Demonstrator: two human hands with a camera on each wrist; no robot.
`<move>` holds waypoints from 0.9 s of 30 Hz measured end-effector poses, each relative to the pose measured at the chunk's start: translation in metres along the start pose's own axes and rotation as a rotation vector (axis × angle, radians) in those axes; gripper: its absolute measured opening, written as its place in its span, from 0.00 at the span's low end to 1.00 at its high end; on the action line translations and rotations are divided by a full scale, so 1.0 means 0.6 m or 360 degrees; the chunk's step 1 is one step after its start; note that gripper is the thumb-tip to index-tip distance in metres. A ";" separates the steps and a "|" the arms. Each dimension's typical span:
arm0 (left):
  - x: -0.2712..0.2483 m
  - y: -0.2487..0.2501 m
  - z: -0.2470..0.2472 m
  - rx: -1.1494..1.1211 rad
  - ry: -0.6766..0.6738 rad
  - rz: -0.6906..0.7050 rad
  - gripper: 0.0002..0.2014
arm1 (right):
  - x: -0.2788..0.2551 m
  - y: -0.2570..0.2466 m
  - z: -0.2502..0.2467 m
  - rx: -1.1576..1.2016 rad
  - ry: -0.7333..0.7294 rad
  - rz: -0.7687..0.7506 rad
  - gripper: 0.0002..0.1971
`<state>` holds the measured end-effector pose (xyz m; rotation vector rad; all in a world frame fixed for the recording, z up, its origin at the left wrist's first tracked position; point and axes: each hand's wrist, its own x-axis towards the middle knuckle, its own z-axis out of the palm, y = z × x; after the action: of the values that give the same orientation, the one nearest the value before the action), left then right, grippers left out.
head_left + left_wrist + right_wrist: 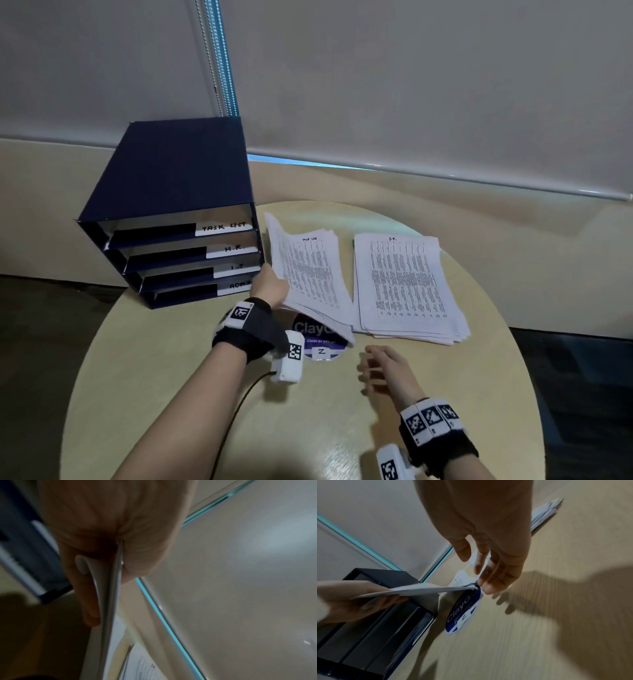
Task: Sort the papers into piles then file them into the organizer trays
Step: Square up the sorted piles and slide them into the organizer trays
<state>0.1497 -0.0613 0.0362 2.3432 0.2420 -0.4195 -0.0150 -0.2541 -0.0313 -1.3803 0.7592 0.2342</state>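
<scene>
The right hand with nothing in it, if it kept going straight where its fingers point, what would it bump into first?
Probably the near corner of the lifted paper stack, above the round sticker. The right hand is already close; depth is unclear.

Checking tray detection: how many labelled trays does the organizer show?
4, stacked in the organizer: TASK LIST tray on top, then H.R. tray, I.T. tray, ADMIN tray lowest, its label partly hidden by the left hand.

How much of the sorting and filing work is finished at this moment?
Sorting looks done: a white printed I.T. pile lies flat on the round beige table. In hand: the left hand grips the white Task List stack, lifted. Right hand holds nothing. Left: filing both; the dark blue organizer trays look empty.
</scene>
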 end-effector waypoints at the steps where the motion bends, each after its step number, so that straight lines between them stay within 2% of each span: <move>1: -0.018 -0.001 -0.017 0.0004 0.0016 0.0080 0.21 | -0.002 -0.004 0.008 0.0017 0.0009 0.0016 0.10; 5: -0.093 -0.030 -0.094 -0.0149 0.0049 0.0417 0.08 | -0.023 -0.031 0.043 0.0209 -0.0085 0.0163 0.17; 7: -0.128 -0.054 -0.128 -0.0355 -0.0025 0.0538 0.03 | -0.044 -0.056 0.055 0.0318 -0.0187 0.0137 0.18; 9: -0.162 -0.078 -0.155 -0.0586 -0.0180 0.0592 0.03 | -0.060 -0.081 0.059 0.0506 -0.0308 0.0031 0.20; 11: -0.189 -0.106 -0.168 -0.0703 -0.0354 0.0576 0.06 | -0.072 -0.101 0.054 0.0688 -0.0511 -0.0004 0.28; 13: -0.198 -0.135 -0.169 -0.0705 -0.0479 0.0509 0.10 | -0.083 -0.116 0.043 0.0691 -0.0588 -0.0081 0.21; 16: -0.191 -0.155 -0.150 -0.0638 -0.0546 0.0443 0.15 | -0.099 -0.123 0.033 0.0488 -0.0477 -0.0330 0.15; 19: -0.195 -0.134 -0.115 -0.0718 -0.0478 0.0476 0.18 | -0.115 -0.117 0.045 0.0245 -0.0216 -0.0627 0.13; 22: -0.204 -0.104 -0.073 -0.0857 -0.0242 0.0494 0.26 | -0.134 -0.112 0.062 0.0071 0.0012 -0.0913 0.13; 24: -0.216 -0.090 -0.049 -0.0924 -0.0066 0.0499 0.27 | -0.143 -0.109 0.069 0.0103 -0.0016 -0.1001 0.13; 27: -0.239 -0.080 -0.019 -0.0854 0.0163 0.0652 0.16 | -0.151 -0.109 0.073 0.0185 -0.0089 -0.1011 0.15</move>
<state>0.0052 -0.0265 0.0658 1.8211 -0.0766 -0.0225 -0.0303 -0.2021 0.0757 -1.4271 0.2555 -0.2654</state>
